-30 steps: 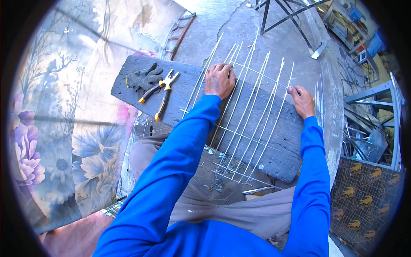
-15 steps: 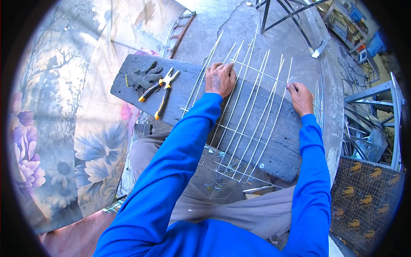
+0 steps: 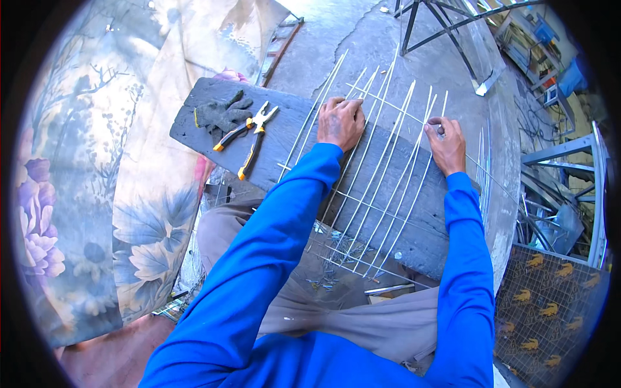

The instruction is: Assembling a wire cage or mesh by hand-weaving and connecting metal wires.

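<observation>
A grid of thin pale metal wires (image 3: 377, 202), long ones crossed by a few transverse ones, lies over a dark wooden board (image 3: 291, 111). My left hand (image 3: 341, 123) is closed over the wires near the far cross wire, its knuckles up. Further right, my right hand (image 3: 446, 143) pinches a wire between thumb and fingers, where the far cross wire meets a long wire near the grid's right side. Pliers with black and yellow handles (image 3: 251, 145) lie with jaws spread on the board's left end, beside a dark grey glove (image 3: 223, 111).
A flowered cloth (image 3: 145, 213) hangs or lies along the left. Dark metal legs (image 3: 440, 32) stand on the concrete floor beyond the board. Metal frames (image 3: 569, 168) crowd the right side, above a patterned dark sheet (image 3: 550, 310). Wire offcuts (image 3: 326, 275) are scattered below the board.
My right hand has shifted slightly left and down along the grid, its fingers curling more over the wire. My left hand keeps its place on the wires. The whole view has shifted a little.
</observation>
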{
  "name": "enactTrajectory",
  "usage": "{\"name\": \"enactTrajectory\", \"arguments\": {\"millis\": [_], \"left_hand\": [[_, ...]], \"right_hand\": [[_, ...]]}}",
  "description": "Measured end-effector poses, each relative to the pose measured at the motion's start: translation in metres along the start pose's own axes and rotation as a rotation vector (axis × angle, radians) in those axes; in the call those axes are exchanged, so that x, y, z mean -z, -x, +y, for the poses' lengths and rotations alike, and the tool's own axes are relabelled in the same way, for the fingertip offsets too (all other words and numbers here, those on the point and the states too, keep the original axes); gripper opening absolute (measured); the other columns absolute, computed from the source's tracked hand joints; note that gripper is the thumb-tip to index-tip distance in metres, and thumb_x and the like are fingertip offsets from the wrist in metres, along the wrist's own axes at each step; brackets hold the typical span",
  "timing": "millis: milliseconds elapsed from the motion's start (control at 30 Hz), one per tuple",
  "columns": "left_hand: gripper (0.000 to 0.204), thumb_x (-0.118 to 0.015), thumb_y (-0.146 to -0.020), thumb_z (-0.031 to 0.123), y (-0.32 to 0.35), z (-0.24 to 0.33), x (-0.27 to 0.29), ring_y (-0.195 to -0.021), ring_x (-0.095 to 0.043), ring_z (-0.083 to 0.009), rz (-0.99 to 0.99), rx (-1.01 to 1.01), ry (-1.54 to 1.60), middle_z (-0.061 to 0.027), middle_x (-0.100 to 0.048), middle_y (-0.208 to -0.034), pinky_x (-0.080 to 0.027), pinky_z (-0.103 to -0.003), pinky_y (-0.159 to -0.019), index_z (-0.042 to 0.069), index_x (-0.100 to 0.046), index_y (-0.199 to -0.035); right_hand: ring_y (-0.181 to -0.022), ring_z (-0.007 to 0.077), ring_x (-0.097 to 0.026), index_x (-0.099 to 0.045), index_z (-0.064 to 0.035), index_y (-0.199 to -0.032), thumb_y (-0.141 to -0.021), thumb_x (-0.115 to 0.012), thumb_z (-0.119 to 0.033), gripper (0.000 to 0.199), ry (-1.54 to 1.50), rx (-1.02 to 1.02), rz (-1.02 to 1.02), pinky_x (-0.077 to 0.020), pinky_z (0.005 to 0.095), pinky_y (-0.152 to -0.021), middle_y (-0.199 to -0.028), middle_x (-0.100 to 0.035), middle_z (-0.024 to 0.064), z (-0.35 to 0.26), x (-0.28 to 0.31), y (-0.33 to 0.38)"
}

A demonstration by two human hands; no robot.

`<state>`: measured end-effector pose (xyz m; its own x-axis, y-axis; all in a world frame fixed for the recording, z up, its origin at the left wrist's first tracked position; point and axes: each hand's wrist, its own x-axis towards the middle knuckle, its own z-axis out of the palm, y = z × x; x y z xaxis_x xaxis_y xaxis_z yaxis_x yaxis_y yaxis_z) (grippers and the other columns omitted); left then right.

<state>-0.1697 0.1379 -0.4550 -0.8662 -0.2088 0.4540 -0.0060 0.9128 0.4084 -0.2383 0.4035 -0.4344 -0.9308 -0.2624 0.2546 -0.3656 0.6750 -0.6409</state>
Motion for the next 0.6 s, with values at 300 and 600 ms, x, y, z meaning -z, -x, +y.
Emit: {"name": "enactTrajectory", "arguments": {"millis": [300, 600], "left_hand": [[0.027, -0.064, -0.094, 0.007, -0.006, 0.025, 0.028, -0.116, -0.062, -0.0382, 0.093, -0.107, 0.355, -0.0180, -0.063, -0.121, -0.053, -0.043, -0.096, 0.009, -0.067, -0.120], [0.020, -0.066, -0.096, 0.017, -0.036, -0.053, 0.035, -0.108, -0.068, -0.0339, -0.073, 0.258, 0.309, -0.0185, -0.072, -0.107, -0.053, -0.041, -0.094, 0.006, -0.070, -0.112]], "right_hand": [[-0.101, 0.0287, -0.063, -0.078, -0.0159, -0.102, -0.095, -0.067, -0.040, 0.027, 0.181, -0.074, -0.028, -0.0452, 0.0444, -0.089, -0.106, -0.063, 0.0108, 0.027, -0.001, 0.006], [-0.101, 0.0283, -0.062, -0.078, -0.0169, -0.103, -0.095, -0.066, -0.044, 0.031, 0.240, -0.102, -0.005, -0.0392, 0.0423, -0.095, -0.107, -0.062, 0.0103, 0.014, -0.004, 0.005]]}}
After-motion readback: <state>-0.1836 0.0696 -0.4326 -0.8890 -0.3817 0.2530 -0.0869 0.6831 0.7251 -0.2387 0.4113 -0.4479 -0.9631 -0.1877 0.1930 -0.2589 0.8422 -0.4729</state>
